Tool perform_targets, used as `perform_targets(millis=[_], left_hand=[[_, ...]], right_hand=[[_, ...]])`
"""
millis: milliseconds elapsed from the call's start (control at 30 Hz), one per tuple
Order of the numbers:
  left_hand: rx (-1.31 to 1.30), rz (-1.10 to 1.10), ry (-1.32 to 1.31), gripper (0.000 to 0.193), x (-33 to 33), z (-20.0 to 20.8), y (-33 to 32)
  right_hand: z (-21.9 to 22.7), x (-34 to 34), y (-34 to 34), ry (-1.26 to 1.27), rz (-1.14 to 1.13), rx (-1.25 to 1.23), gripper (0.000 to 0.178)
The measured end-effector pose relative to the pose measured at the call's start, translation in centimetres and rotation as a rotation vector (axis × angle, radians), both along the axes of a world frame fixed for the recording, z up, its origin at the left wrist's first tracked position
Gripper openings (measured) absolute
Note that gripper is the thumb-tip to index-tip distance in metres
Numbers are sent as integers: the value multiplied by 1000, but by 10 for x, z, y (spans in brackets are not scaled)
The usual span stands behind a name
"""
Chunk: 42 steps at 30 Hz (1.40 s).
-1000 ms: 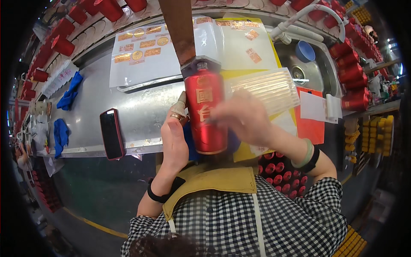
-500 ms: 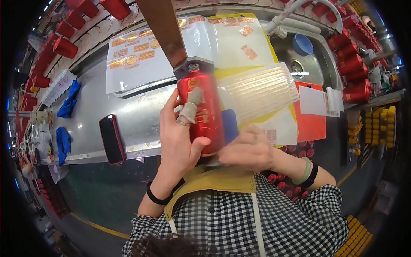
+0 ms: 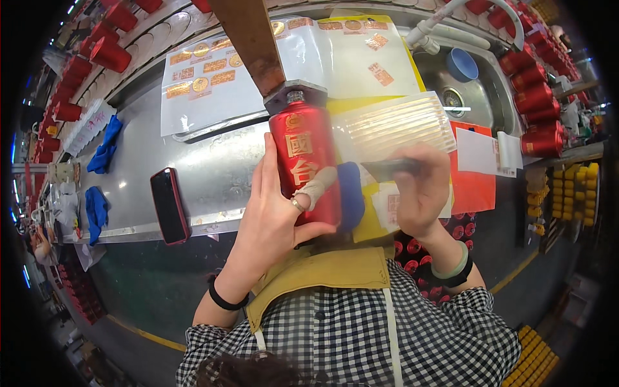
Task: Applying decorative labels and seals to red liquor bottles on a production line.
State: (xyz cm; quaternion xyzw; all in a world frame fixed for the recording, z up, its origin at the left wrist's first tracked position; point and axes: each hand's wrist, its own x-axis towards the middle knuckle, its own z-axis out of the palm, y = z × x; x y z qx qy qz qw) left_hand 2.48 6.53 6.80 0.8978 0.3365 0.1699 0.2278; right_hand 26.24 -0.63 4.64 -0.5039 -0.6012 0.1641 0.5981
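Observation:
A red bottle (image 3: 303, 164) with gold characters lies in front of me, its neck at a metal block (image 3: 293, 93) on the end of a brown beam. My left hand (image 3: 274, 203) grips the bottle: fingers along its left side, a pale-wrapped finger across its front, thumb near its base. Over the right side of the work area, my right hand (image 3: 419, 190) is closed on a thin dark flat tool (image 3: 390, 169) with a pointed tip, blurred by motion. The tool is apart from the bottle. Between them lies a blue cloth (image 3: 350, 197), touching the bottle's side.
Gold label sheets (image 3: 206, 71) lie at the back of the steel bench. A ribbed clear sheet (image 3: 396, 129) is on the right, before a sink (image 3: 477, 97) with a blue bowl (image 3: 462, 64). To the left are a phone (image 3: 169, 206) and blue cloths (image 3: 106, 147).
My right hand has risen from beside the bottle's base and moved right and away from me, bringing the dark tool into view. My left hand has shifted toward the base, uncovering the gold characters.

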Motion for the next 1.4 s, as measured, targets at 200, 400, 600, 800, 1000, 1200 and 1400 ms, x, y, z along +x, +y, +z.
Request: perform_targets(millis=[200,400,600,800,1000,1200,1400], left_hand=[[88,37,-222,78,-13,-37,-7],[36,148,-358,77,-12,-47,-8],[44,163,-404,80,-12,-50,-10],[79,180,-338,85,-6,-45,9],[128,147,-96,91,7,-14,14],[205,169,-196,73,7,-20,17],[-130,241,-527,74,-7,-39,22]], right_hand=[[0,-3,13,-27,10,-1,28],[12,-6,29,-153,2,1,28],[9,-9,32,-131,-65,-28,27],[9,-10,29,-64,-105,-93,26],[6,-9,24,-59,-110,-120,26],[18,-10,32,-116,-120,-77,25],[48,-17,67,-522,-38,29,28]])
